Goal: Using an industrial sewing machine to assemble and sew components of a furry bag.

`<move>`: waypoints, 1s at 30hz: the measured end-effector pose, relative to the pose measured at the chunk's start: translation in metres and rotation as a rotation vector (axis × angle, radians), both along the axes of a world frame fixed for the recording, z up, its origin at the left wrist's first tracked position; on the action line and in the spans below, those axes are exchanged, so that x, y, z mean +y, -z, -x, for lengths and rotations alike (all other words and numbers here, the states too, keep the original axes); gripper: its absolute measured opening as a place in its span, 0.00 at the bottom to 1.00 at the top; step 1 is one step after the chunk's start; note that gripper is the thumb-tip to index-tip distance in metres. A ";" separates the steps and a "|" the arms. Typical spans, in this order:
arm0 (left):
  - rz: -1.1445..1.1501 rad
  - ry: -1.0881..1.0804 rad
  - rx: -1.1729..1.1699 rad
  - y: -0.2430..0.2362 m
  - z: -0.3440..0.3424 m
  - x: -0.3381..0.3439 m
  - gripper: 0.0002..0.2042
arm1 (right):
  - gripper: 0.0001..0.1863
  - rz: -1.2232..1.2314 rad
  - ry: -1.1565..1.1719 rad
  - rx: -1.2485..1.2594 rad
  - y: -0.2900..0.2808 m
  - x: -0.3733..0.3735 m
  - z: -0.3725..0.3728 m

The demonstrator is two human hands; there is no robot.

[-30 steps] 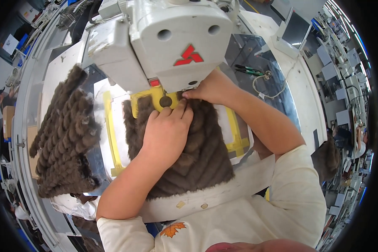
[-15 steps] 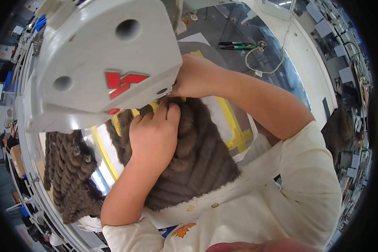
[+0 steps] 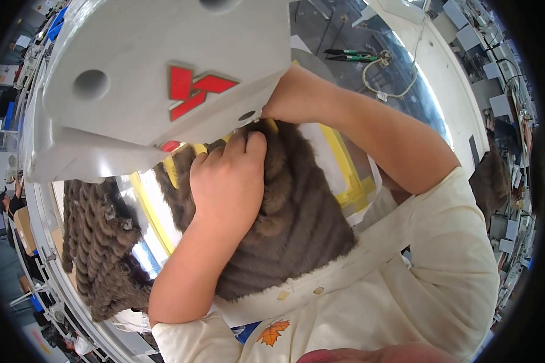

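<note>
A brown fur piece [image 3: 297, 230] with slanting ridges lies under the pale head of a sewing machine [image 3: 127, 66], its near edge against my clothing. My left hand [image 3: 229, 184] rests on the fur with its fingers bent and closed on it; their tips go out of sight by the lower edge of the machine head. On the far side of that edge is my right hand [image 3: 293, 97], its wrist bent inward and its fingers hidden behind the machine. A yellow strip [image 3: 171, 172] shows beside the fur, left of my left hand.
A second, curlier brown fur piece [image 3: 100, 242] hangs at the left. Green-handled snips [image 3: 351, 55] and a looped cord [image 3: 369, 88] lie on the dark glossy tabletop [image 3: 321, 27]. Yellow tape [image 3: 345, 187] marks the work surface to the right. Another person [image 3: 12, 199] is at far left.
The machine head looks larger and further right, as the view has shifted. Both hands remain at the fur beside the machine, with little visible change in their grip.
</note>
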State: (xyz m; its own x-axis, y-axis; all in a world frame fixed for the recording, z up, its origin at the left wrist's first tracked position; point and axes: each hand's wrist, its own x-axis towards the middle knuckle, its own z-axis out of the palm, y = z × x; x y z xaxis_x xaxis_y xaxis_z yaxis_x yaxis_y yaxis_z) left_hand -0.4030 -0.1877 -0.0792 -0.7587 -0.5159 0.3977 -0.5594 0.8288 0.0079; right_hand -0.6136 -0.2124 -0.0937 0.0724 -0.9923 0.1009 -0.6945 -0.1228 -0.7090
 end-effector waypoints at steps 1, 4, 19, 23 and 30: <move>0.001 -0.001 0.004 -0.001 0.001 0.000 0.05 | 0.13 0.001 -0.001 0.004 0.006 -0.002 0.002; 0.004 0.003 -0.004 -0.001 0.003 0.001 0.05 | 0.13 0.082 0.001 0.061 0.010 -0.003 0.004; -0.066 -0.044 -0.088 -0.004 0.001 0.004 0.06 | 0.18 0.197 -0.394 0.280 -0.033 0.070 0.008; -0.056 -0.032 -0.080 -0.005 0.000 0.004 0.06 | 0.18 0.159 -0.355 0.329 -0.031 0.068 0.001; -0.090 -0.026 -0.073 -0.007 -0.001 0.004 0.06 | 0.14 0.210 -0.332 0.481 -0.030 0.067 -0.006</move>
State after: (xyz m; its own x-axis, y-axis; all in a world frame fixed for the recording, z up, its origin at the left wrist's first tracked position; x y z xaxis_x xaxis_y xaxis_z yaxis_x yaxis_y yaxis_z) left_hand -0.4017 -0.1837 -0.0722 -0.7695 -0.5672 0.2933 -0.5829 0.8115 0.0401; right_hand -0.6078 -0.1452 -0.0640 0.4595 -0.8715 0.1713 -0.8312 -0.4899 -0.2628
